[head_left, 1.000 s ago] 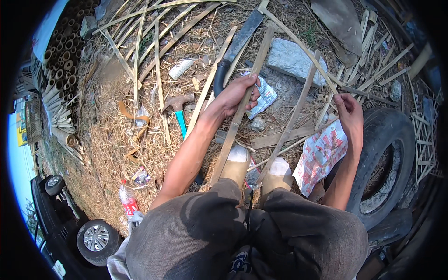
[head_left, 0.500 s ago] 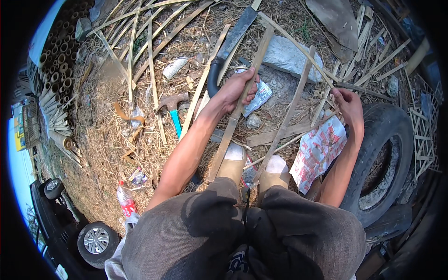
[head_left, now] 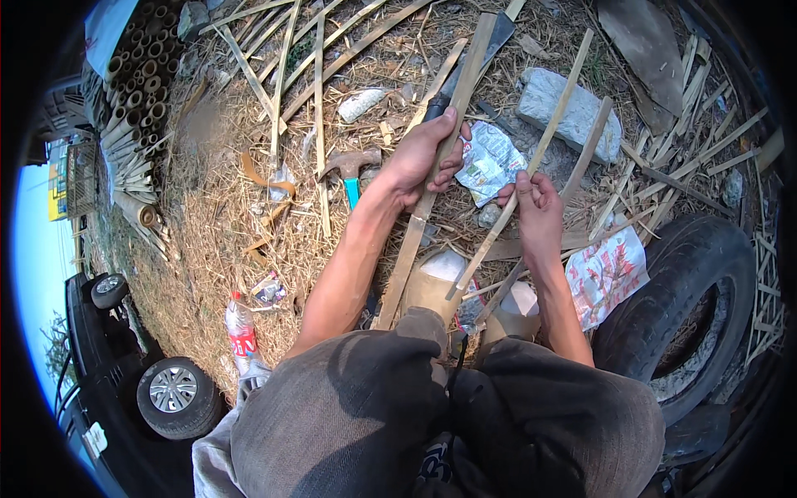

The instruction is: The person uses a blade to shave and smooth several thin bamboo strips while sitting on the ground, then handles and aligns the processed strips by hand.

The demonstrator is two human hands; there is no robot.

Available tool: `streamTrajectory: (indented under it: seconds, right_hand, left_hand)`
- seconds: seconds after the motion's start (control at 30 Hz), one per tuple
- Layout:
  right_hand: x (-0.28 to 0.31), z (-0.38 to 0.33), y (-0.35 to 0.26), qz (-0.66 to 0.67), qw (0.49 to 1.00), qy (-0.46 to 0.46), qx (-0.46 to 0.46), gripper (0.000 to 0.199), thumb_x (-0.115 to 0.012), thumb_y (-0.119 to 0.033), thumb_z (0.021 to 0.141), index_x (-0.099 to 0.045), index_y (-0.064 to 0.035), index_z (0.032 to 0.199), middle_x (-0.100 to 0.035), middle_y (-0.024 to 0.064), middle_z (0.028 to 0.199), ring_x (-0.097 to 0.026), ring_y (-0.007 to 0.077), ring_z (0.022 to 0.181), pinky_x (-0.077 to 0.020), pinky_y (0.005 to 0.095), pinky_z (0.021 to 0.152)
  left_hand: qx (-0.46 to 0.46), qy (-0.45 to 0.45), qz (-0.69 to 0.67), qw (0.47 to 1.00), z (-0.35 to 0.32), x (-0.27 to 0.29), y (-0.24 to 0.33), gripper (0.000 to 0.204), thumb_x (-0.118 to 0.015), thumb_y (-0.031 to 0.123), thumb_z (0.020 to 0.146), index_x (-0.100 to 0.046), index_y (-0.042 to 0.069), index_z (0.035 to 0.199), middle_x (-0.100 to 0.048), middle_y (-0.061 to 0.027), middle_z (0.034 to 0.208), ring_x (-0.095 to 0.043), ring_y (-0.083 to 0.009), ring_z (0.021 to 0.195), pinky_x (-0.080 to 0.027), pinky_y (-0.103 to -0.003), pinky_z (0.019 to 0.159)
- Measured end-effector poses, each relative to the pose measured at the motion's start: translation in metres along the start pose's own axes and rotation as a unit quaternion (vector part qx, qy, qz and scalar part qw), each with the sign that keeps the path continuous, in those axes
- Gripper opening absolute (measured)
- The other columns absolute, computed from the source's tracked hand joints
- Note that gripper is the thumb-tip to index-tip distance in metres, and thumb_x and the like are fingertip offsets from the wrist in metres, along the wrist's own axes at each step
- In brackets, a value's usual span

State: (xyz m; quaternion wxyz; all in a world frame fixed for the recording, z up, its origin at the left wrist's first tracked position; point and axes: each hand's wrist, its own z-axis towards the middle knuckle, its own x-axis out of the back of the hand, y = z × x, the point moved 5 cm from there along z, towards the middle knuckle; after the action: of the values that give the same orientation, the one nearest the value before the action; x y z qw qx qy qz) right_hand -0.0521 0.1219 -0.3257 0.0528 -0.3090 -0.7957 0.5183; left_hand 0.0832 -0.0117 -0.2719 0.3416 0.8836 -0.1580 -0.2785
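My left hand (head_left: 427,159) is closed around a long flat bamboo strip (head_left: 407,253), which slants from above the hand down toward my left shoe. A thinner bamboo strip (head_left: 554,123) is pinched in my right hand (head_left: 535,203), its lower end over my left shoe. The two strips are apart, roughly side by side. Behind the left-hand strip lies a machete (head_left: 496,43) with a dark curved handle, partly hidden. Another bamboo strip (head_left: 591,149) leans just right of my right hand. Under and between the hands is a crumpled printed wrapper (head_left: 491,164).
A claw hammer (head_left: 350,170) with a turquoise handle lies left of my forearm. Beyond my hands sits a pale stone block (head_left: 569,112). An old tyre (head_left: 614,332) and a red-and-white wrapper (head_left: 606,274) are at right. A plastic bottle (head_left: 241,328) stands at left, near a parked vehicle (head_left: 108,365).
My right hand has moved left, bringing the thin strip nearer the left hand and more upright. The left hand keeps its strip. The whole view has shifted slightly.
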Motion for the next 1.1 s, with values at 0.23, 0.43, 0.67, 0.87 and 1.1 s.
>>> streamTrajectory:
  seconds: [0.23, 0.43, 0.67, 0.87, 1.1]
  right_hand:
    - [-0.062, 0.003, -0.001, -0.332, 0.926, -0.165, -0.063, 0.016, -0.064, -0.014, 0.087, -0.073, -0.0017, 0.094, -0.072, 0.0213, 0.098, -0.070, 0.0349, 0.095, -0.0536, 0.0371, 0.082]
    - [-0.165, 0.023, -0.002, -0.556, 0.605, -0.342, 0.455, 0.024, -0.078, -0.030, 0.075, -0.072, -0.0105, 0.089, -0.068, 0.0047, 0.101, -0.059, 0.0212, 0.110, -0.0441, 0.0375, 0.091]
    - [-0.206, 0.051, 0.013, -0.643, 0.506, -0.412, 0.402, 0.016, -0.069, -0.013, 0.079, -0.075, -0.0030, 0.091, -0.071, 0.0105, 0.098, -0.058, 0.0271, 0.116, -0.0334, 0.0540, 0.109]
    - [-0.214, 0.082, -0.092, -0.531, 0.571, -0.260, 0.569, 0.022, -0.065, -0.022, 0.085, -0.063, -0.0061, 0.101, -0.067, 0.0115, 0.092, -0.065, 0.0287, 0.099, -0.0497, 0.0430, 0.083]
    - [-0.148, 0.087, -0.180, -0.544, 0.573, -0.047, 0.611, 0.027, -0.048, -0.001, 0.089, -0.058, 0.0052, 0.112, -0.059, 0.0200, 0.098, -0.060, 0.0313, 0.097, -0.0436, 0.0461, 0.093]
  left_hand:
    - [0.035, -0.045, -0.013, 0.998, -0.008, -0.032, -0.017, 0.041, -0.035, 0.043, 0.109, -0.051, 0.006, 0.102, -0.038, 0.0039, 0.057, -0.030, -0.0053, 0.039, -0.024, -0.021, 0.034]
    - [-0.075, 0.077, 0.006, 0.994, -0.074, 0.039, 0.059, 0.045, -0.038, 0.046, 0.108, -0.054, 0.004, 0.105, -0.039, 0.0032, 0.057, -0.032, -0.0036, 0.039, -0.026, -0.019, 0.033]
    - [-0.188, 0.062, -0.100, 0.975, -0.128, 0.061, 0.090, 0.041, -0.033, 0.039, 0.110, -0.053, 0.002, 0.106, -0.034, 0.0025, 0.056, -0.029, -0.0032, 0.039, -0.026, -0.015, 0.028]
    - [-0.091, 0.038, -0.044, 0.994, -0.106, 0.004, 0.061, 0.048, -0.029, 0.045, 0.109, -0.052, 0.003, 0.108, -0.035, 0.0021, 0.055, -0.029, -0.0049, 0.037, -0.021, -0.017, 0.027]
    - [-0.118, -0.006, -0.030, 0.993, -0.086, -0.022, 0.056, 0.050, -0.036, 0.051, 0.106, -0.051, 0.004, 0.104, -0.042, 0.0001, 0.058, -0.040, -0.0059, 0.041, -0.033, -0.020, 0.034]
